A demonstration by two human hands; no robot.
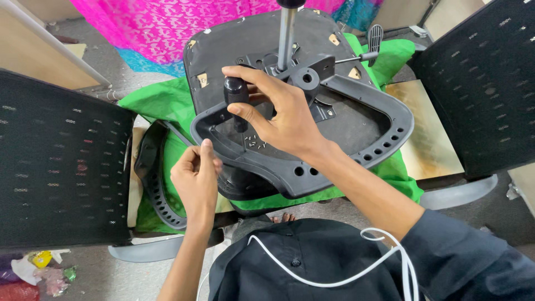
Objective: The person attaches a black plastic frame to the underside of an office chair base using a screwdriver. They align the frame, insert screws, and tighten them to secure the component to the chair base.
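An upturned office chair seat (356,125) lies on a green cloth (159,97), its metal gas column (286,33) pointing up. A black plastic frame (312,167) with several holes rests on the seat's underside. My right hand (278,111) grips a screwdriver by its black handle (235,92), the tool standing upright over the frame's left part. My left hand (195,178) hovers at the frame's near-left edge with fingers pinched together; what it holds is too small to see. Small screws (253,142) lie scattered on the frame just under my right hand.
Two black mesh chair backs stand at the left (61,167) and the right (485,83). A curved black plastic armrest part (153,184) lies on the cloth at the left. Pink patterned fabric (184,22) is at the top. Litter (39,270) sits bottom left. A white cable (334,278) crosses my dark shirt.
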